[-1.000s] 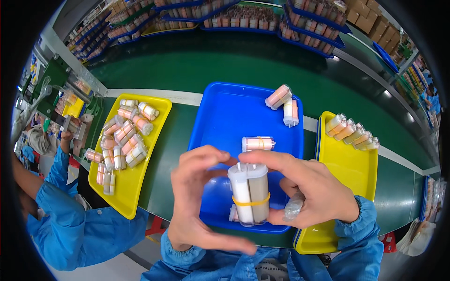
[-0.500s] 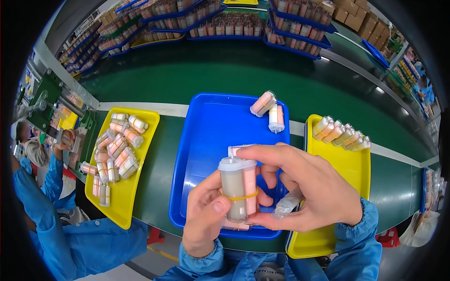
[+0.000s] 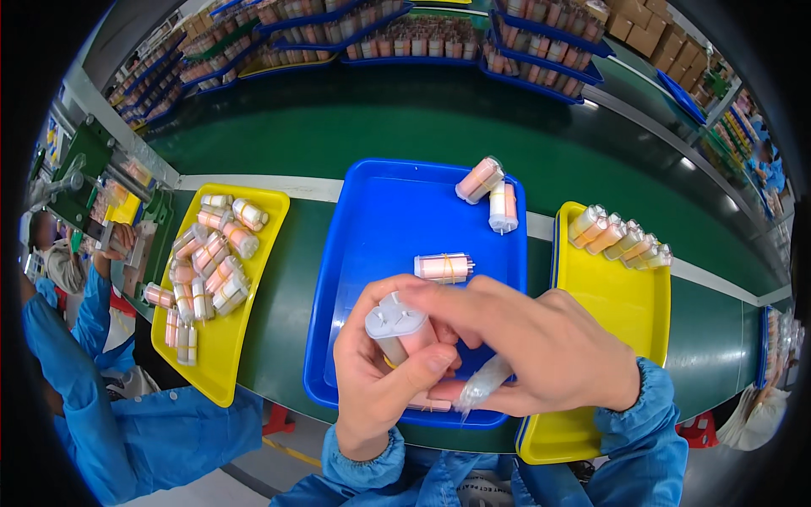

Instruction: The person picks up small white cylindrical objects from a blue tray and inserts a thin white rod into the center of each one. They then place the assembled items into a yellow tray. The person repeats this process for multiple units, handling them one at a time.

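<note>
A banded pair of cylinders (image 3: 399, 331), pinkish with a grey capped end, is held over the near edge of the blue tray (image 3: 372, 245). The left hand (image 3: 380, 372) is wrapped around it from below, thumb pressed on its side. The right hand (image 3: 541, 346) pinches its top and also grips a small clear bag (image 3: 483, 384). Yellow trays (image 3: 221, 355) of similar cylinders sit on either side.
</note>
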The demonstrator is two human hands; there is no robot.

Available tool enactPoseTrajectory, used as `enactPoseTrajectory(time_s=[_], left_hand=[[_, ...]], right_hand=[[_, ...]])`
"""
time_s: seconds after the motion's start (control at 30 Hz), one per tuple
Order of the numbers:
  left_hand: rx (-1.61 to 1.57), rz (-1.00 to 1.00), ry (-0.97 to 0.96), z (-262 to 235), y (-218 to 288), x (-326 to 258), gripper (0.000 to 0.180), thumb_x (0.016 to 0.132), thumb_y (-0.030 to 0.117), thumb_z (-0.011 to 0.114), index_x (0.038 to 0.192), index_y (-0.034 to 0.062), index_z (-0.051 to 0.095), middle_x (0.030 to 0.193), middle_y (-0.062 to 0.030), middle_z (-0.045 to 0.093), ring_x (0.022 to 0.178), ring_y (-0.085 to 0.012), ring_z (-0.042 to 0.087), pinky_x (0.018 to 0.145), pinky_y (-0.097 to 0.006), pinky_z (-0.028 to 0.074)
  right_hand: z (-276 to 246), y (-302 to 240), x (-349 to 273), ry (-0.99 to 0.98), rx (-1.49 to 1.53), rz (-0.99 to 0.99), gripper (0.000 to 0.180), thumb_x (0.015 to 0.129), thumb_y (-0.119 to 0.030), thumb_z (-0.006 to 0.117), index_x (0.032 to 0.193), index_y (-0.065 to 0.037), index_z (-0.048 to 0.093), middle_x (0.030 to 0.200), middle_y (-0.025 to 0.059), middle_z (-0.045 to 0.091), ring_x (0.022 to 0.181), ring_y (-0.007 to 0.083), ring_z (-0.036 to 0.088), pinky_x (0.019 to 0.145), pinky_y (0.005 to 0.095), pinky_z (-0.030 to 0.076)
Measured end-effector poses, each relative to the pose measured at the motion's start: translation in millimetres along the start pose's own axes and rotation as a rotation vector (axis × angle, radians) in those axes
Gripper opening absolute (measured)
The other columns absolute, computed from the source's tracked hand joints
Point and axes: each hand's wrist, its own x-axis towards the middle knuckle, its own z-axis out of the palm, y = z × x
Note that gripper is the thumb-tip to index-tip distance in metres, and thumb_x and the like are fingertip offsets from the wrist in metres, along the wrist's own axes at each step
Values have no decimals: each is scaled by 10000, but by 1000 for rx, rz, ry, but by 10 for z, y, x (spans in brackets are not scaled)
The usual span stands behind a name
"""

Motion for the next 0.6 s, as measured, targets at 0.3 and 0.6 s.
enactPoseTrajectory(time_s=[0.3,0.6], left_hand=[[435,514,85,85,-54,89,440,797,0,734,1155,-17,478,1133,-236,638,1188,-330,564,992,-431,452],[150,243,49,98,-65,48,526,884,225,687,1242,-7,378,1320,-300,515,1302,-360,461,1111,-480,314]], right_hand=[[63,207,35,32,369,106,710,788,-249,776,1357,-68,393,1090,157,625,922,337,663,742,376,536],[76,187,46,80,499,132,411,764,-172,766,1109,-48,579,1060,141,660,901,316,680,754,355,548]])
